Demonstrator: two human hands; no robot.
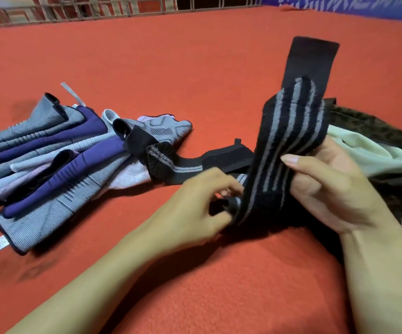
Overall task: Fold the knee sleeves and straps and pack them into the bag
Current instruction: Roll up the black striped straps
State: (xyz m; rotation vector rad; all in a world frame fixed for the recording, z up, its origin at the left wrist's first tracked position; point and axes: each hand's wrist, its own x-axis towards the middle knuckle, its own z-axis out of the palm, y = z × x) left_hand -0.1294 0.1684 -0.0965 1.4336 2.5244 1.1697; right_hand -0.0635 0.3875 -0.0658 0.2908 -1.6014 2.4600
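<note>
Right hand [325, 186] grips the striped strap [289, 145] upright while left hand [195, 201] pinches its lower end; folding underway, next roll it tight.

A home bed: red fleece blanket [147, 68], metal headboard grille [98, 8].

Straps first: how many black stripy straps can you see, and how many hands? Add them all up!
Black striped straps: 2 (the held strap, the lying strap on the red mat)
Hands: 2 (the left hand and the right hand, both gripping the held strap)
Total: 4
</note>
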